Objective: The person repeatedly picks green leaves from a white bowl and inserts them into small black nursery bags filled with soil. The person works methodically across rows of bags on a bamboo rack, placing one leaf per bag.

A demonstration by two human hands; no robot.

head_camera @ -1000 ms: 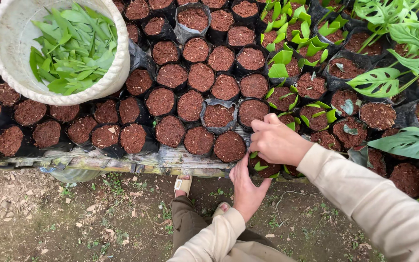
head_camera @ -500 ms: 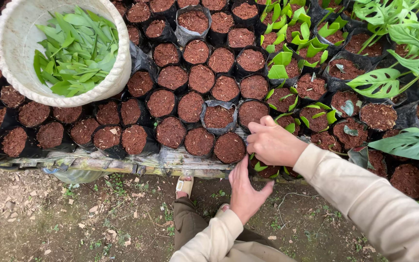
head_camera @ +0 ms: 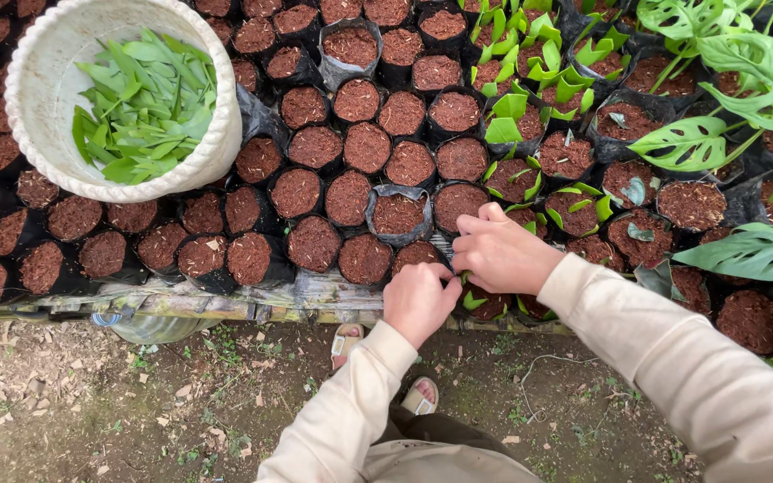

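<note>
White basket (head_camera: 225,134) with ribbed rim; bright green cut leaves (head_camera: 145,107). Black nursery bags (head_camera: 397,215) filled with reddish-brown substrate. Green seedlings (head_camera: 530,116). Cream sleeves (head_camera: 673,358). Brown soil ground (head_camera: 91,420)

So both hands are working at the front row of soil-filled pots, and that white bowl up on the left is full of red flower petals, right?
Not quite. The white bowl at upper left holds green leaves, not red petals; the head view shows this clearly. The rest stands: the left hand and right hand are together at the front row of soil-filled pots.
</note>
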